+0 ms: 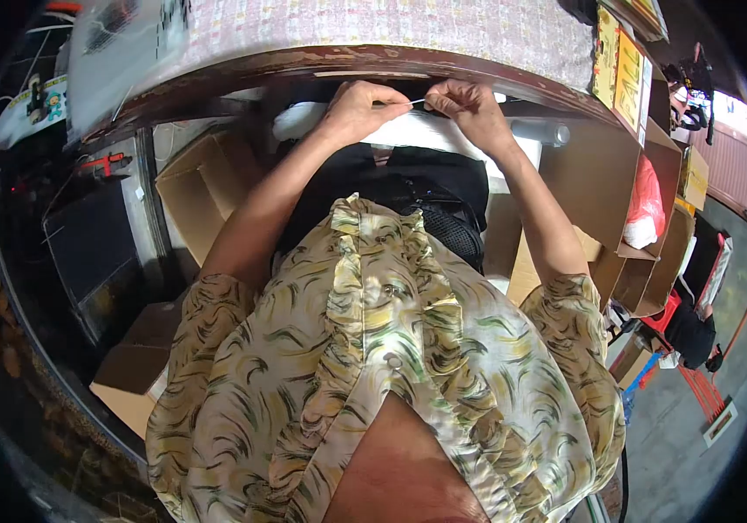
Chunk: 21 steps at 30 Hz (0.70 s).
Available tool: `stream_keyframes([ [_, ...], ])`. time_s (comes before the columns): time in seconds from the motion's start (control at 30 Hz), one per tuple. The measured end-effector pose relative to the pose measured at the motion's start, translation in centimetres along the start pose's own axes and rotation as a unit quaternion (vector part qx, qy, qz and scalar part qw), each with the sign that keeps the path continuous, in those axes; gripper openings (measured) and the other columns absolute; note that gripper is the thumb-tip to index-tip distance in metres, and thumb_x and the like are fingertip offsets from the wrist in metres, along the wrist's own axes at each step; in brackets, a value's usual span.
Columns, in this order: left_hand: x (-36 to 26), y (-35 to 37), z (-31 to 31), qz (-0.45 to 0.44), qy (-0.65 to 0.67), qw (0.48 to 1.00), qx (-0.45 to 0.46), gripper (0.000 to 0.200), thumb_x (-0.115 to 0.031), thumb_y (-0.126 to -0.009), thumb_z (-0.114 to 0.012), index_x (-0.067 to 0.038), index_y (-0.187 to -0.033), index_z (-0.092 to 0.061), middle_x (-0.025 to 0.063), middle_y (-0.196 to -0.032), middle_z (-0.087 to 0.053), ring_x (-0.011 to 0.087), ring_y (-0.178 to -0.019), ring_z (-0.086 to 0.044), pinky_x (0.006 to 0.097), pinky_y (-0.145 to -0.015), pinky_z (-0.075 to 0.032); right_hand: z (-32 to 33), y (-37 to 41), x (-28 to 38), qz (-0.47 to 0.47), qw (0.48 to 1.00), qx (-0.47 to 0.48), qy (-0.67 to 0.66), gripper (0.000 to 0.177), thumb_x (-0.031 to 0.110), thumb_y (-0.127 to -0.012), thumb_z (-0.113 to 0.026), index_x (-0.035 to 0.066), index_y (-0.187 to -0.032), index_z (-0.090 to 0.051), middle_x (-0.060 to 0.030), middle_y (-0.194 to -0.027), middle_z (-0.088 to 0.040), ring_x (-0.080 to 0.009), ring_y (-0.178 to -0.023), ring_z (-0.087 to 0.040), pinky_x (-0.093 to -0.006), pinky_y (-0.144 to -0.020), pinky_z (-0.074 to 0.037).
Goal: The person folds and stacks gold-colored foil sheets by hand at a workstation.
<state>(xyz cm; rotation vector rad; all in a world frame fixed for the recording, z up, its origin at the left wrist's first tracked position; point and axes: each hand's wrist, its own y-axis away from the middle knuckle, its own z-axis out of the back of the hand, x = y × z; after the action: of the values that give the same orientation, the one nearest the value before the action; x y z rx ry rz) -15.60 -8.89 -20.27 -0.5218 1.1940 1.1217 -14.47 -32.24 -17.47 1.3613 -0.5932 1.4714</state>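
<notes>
Just below the table's front edge, both hands are raised over the lap, a short gap apart. A thin white piece (417, 101) spans the gap between their fingertips. My left hand (365, 112) pinches its left end between thumb and forefinger. At the other end, my right hand (467, 109) has its thumb and fingers pressed together on the piece. Behind and below the hands lies a white sheet-like material (425, 131) across the lap. What the white piece is cannot be made out.
A table (373, 57) with a checked cloth runs across the top. Open cardboard boxes stand at left (208, 187) and right (587, 174). A clear roll (540, 132) lies right of my right hand. A red and white bag (645, 205) hangs in a right-hand box.
</notes>
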Motion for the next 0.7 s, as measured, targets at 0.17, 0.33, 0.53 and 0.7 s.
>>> stream_keyframes([
  [0.17,-0.4,0.1,1.1,-0.014,0.106,0.993,0.045,0.022,-0.020,-0.092,-0.070,-0.004,-0.108,-0.074,0.0036,-0.093,-0.074,0.0090,-0.085,-0.065,0.0274,-0.079,-0.053,1.0,0.5,1.7,-0.042,0.998,0.045,-0.003,0.016,0.013,-0.096,-0.066,-0.002,-0.098,-0.071,-0.0036,-0.086,-0.072,-0.0084,-0.081,-0.064,-0.0249,-0.079,-0.053],
  [0.33,-1.0,0.2,1.2,-0.042,0.072,0.996,0.026,0.019,-0.018,-0.091,-0.072,-0.003,-0.103,-0.074,0.0017,-0.090,-0.071,0.0074,-0.085,-0.062,0.0256,-0.077,-0.051,-0.2,0.2,1.5,-0.030,0.998,0.057,-0.009,0.012,0.008,-0.091,-0.071,0.000,-0.099,-0.074,-0.0008,-0.086,-0.072,-0.0066,-0.079,-0.062,-0.0248,-0.075,-0.053],
  [0.53,-1.3,0.2,1.1,-0.032,0.078,0.996,0.005,0.017,-0.016,-0.088,-0.073,-0.002,-0.096,-0.073,-0.0015,-0.079,-0.063,0.0068,-0.078,-0.056,0.0257,-0.075,-0.049,-1.0,0.0,1.7,-0.012,0.999,0.033,-0.007,0.010,0.007,-0.091,-0.071,0.002,-0.098,-0.075,-0.0008,-0.086,-0.072,-0.0064,-0.081,-0.063,-0.0253,-0.077,-0.053],
  [0.7,-1.3,0.2,1.0,-0.032,0.071,0.997,-0.012,0.016,-0.016,-0.086,-0.073,-0.002,-0.093,-0.072,-0.0023,-0.079,-0.064,0.0055,-0.078,-0.055,0.0249,-0.073,-0.049,-1.2,-0.1,2.1,0.008,1.000,-0.004,0.006,0.010,0.006,-0.090,-0.070,0.001,-0.097,-0.075,-0.0020,-0.087,-0.073,-0.0077,-0.082,-0.064,-0.0258,-0.080,-0.053],
])
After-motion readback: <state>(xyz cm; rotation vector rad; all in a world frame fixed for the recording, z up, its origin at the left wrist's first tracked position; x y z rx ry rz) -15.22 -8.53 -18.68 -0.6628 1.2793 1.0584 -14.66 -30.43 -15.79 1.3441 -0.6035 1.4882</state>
